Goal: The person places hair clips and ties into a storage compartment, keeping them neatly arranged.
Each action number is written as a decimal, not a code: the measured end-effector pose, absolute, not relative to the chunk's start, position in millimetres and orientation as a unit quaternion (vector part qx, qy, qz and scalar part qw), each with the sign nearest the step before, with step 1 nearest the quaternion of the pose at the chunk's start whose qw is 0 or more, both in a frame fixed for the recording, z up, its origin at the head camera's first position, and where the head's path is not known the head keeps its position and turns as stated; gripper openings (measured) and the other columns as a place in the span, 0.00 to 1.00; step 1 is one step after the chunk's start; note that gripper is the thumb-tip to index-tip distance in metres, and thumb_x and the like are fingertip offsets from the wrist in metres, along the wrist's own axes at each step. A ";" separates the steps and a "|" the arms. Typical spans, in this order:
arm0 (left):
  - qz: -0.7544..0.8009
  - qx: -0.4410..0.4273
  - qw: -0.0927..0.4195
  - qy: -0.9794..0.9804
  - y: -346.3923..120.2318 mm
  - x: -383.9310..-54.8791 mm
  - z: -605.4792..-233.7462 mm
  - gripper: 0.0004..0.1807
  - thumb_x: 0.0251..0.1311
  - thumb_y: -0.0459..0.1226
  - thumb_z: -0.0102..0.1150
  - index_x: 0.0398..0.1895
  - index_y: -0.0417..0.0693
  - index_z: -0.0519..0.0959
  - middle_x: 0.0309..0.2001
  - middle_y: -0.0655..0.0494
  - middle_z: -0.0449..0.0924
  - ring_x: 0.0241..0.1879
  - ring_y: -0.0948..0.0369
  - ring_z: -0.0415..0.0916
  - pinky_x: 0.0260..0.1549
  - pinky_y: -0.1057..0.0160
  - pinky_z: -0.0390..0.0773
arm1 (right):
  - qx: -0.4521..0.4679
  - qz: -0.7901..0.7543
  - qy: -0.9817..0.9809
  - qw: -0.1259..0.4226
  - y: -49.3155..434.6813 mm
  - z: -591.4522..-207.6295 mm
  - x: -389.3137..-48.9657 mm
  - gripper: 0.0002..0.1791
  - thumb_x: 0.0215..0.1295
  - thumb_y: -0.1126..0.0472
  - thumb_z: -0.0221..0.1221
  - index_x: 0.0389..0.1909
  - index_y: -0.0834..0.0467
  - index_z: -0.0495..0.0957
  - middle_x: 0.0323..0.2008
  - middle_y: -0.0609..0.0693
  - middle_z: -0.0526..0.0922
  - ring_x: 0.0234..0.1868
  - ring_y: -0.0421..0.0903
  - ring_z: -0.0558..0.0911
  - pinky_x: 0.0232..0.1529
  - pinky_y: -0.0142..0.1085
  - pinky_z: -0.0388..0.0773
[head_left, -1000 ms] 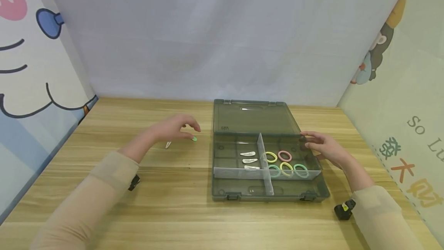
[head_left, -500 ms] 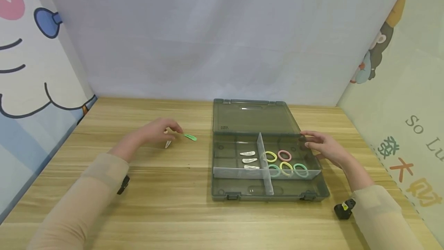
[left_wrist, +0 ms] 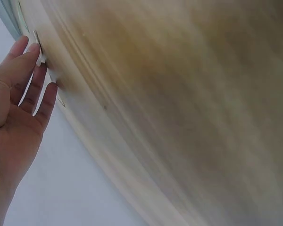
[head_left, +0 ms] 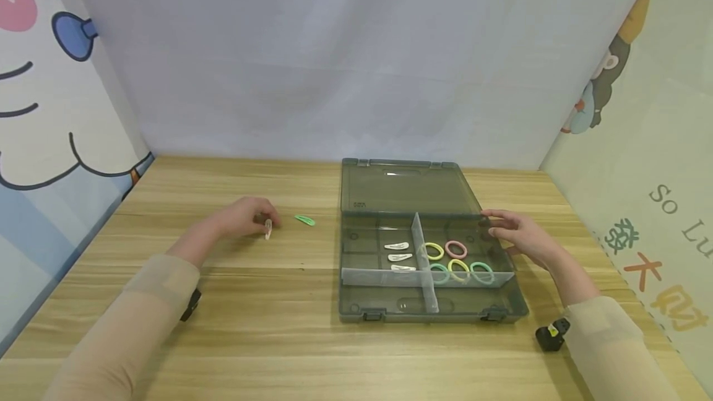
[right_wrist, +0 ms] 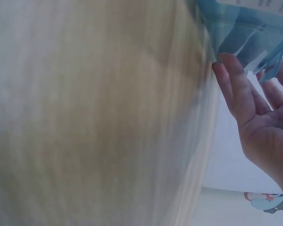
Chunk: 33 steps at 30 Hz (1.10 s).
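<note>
My left hand (head_left: 245,216) is low over the left part of the wooden table, its thumb and fingers pinching a white hair clip (head_left: 268,229). The same clip (left_wrist: 39,52) shows between the fingertips in the left wrist view. A green hair clip (head_left: 304,220) lies just right of that hand. My right hand (head_left: 520,237) rests its fairly straight fingers against the right side of a grey see-through divided box (head_left: 384,311), near the lid hinge line. In the right wrist view this hand (right_wrist: 259,108) touches the box wall (right_wrist: 245,33), which looks bluish there.
The box's lid (head_left: 409,187) lies folded back behind it. Several white hair clips (head_left: 399,257) sit in its left compartment. Several yellow, green and pink hair ties (head_left: 457,249) fill the right one. Dividers (head_left: 384,277) cross the box. A pale cloth (head_left: 356,67) hangs behind the table.
My left hand has drawn back leftward from the green clip, which now lies uncovered, and has taken the white hair clip between its fingers. The right hand and box have stayed put.
</note>
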<state>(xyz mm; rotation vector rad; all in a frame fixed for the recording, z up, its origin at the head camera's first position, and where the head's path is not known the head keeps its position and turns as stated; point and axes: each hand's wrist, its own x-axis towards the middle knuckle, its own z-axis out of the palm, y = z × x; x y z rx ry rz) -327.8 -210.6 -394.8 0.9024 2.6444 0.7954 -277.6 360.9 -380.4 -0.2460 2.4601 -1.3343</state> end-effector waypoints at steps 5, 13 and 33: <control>0.267 0.301 0.117 0.908 -212.9 -328.1 -399.1 0.08 0.57 0.28 0.61 0.40 0.43 0.81 0.42 0.51 0.78 0.46 0.52 0.76 0.48 0.53 0.76 | -0.084 -0.470 0.863 0.165 360.8 -380.6 -278.0 0.32 0.71 0.56 0.51 0.71 0.59 0.53 0.69 0.68 0.54 0.66 0.67 0.60 0.51 0.60 0.71; 0.245 0.320 0.097 0.910 -217.1 -330.2 -404.9 0.03 0.54 0.31 0.65 0.30 0.46 0.81 0.33 0.58 0.79 0.35 0.61 0.75 0.39 0.60 0.77 | -0.084 -0.470 0.864 0.160 361.2 -382.7 -279.4 0.32 0.71 0.55 0.52 0.71 0.60 0.54 0.69 0.68 0.55 0.66 0.67 0.61 0.50 0.59 0.73; 0.299 0.285 0.108 0.904 -204.6 -320.3 -392.5 0.03 0.60 0.37 0.61 0.35 0.48 0.79 0.31 0.56 0.78 0.31 0.60 0.73 0.29 0.63 0.76 | -0.082 -0.473 0.863 0.156 362.2 -386.1 -282.0 0.31 0.71 0.55 0.51 0.71 0.60 0.54 0.69 0.68 0.56 0.66 0.67 0.61 0.49 0.56 0.74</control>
